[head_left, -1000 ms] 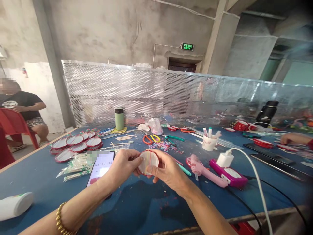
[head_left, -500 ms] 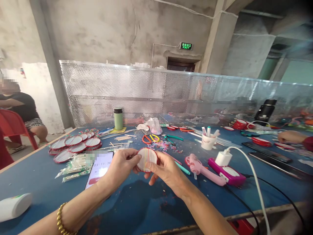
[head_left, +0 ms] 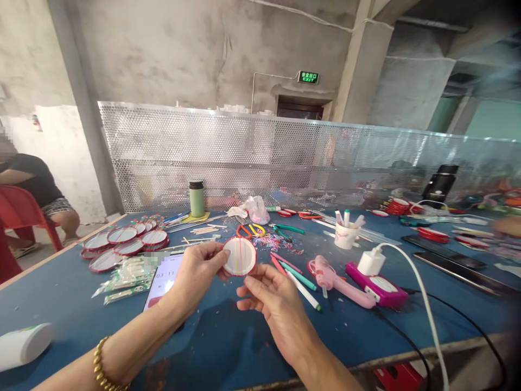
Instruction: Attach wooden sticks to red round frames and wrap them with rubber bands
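My left hand (head_left: pixel 198 274) grips a small round white disc with a red rim (head_left: pixel 239 256) by its left edge, holding it up over the blue table (head_left: pixel 228 342). Thin coloured rubber bands cross the disc's face. My right hand (head_left: pixel 273 297) hovers just below and right of the disc, not touching it; its thumb and forefinger are pinched, seemingly on a thin band running to the disc. A phone (head_left: pixel 165 278) with a timer lies under my left wrist. Loose coloured bands (head_left: pixel 277 243) lie just beyond the disc.
Several finished red-rimmed discs (head_left: pixel 122 241) lie at left, with packets of sticks (head_left: pixel 124 274). A pink glue gun (head_left: pixel 337 279), a magenta device with white charger (head_left: pixel 376 277), pens (head_left: pixel 299 279), pliers (head_left: pixel 250 231), a cup (head_left: pixel 345 234) and a green bottle (head_left: pixel 196 198) stand around. A person sits at far left.
My right hand has let go of the disc's right edge and dropped below it. My left hand has raised the disc slightly and turned its face towards me.
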Demonstrator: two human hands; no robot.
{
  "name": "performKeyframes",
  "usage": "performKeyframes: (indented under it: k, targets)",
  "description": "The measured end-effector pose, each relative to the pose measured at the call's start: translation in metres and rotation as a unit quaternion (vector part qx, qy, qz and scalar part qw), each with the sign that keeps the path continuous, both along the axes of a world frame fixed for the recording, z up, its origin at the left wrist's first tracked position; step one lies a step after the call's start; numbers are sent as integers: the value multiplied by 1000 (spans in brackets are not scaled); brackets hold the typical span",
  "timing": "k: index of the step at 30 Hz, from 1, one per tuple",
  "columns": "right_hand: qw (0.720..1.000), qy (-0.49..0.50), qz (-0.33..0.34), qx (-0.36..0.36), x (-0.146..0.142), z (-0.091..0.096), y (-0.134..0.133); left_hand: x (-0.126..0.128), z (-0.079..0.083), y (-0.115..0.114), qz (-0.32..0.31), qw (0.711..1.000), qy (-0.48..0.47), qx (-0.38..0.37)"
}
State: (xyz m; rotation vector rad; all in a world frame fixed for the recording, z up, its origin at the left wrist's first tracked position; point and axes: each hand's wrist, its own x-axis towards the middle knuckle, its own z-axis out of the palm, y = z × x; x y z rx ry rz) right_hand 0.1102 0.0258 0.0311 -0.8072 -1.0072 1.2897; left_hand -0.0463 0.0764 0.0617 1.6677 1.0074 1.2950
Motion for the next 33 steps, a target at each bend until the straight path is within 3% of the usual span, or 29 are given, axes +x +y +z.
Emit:
performKeyframes:
  k: [4,8,19,25,33]
  targets:
    - [999,18,-35,-8,1,-7,1,1,1,0,-5,1000,-11,-8]
    - [999,-11,-26,-24,4,-9,1,2,2,-2,-5,1000,-12,-15]
    - [995,-4,-89,39,-4,-13,-1,2,3,-5,-17,997,-58,-39]
    - [997,-21,-79,-7,-4,-15,0,3,2,-6,-35,996,-66,-43]
    - [997,-4,-72,-11,-4,-16,-1,5,4,-11,-44,993,-84,-64]
